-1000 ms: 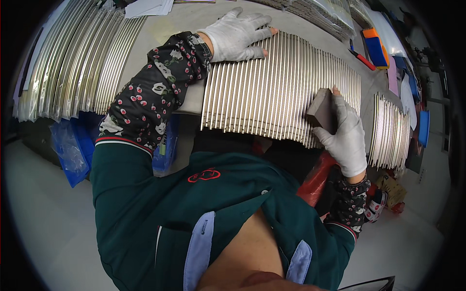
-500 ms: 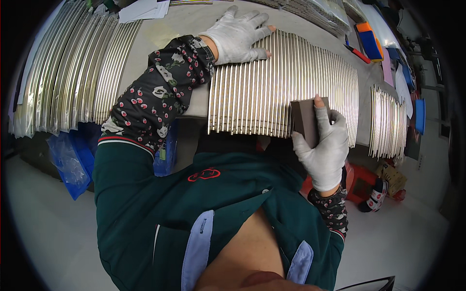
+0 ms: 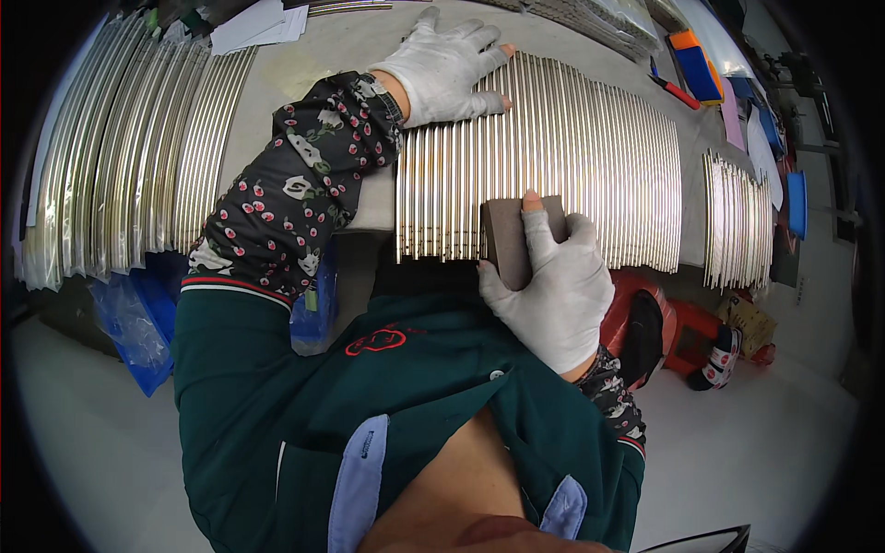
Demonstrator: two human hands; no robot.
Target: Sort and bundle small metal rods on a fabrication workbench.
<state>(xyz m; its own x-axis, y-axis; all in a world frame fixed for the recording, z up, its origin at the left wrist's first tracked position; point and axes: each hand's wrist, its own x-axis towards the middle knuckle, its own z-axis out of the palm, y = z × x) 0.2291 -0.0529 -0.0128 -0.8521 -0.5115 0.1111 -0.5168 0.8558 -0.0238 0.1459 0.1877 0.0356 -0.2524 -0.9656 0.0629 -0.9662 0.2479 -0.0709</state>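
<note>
A row of thin shiny metal rods lies side by side on the worktable, their near ends at its front edge. My left hand, in a white glove with bare fingertips, rests flat with fingers spread over the far left part of the row. My right hand, gloved the same way, grips a grey-brown sanding block. The block sits on the near ends of the rods, left of the row's middle. Its underside is hidden.
Plastic-wrapped rod bundles lie at the left, and a smaller rod bundle at the right. Toward the back right are a red-handled tool and an orange-and-blue block. White papers lie at the back left.
My right hand has slid the sanding block leftward along the near ends of the rods. The left hand stays in nearly the same place on the row.
</note>
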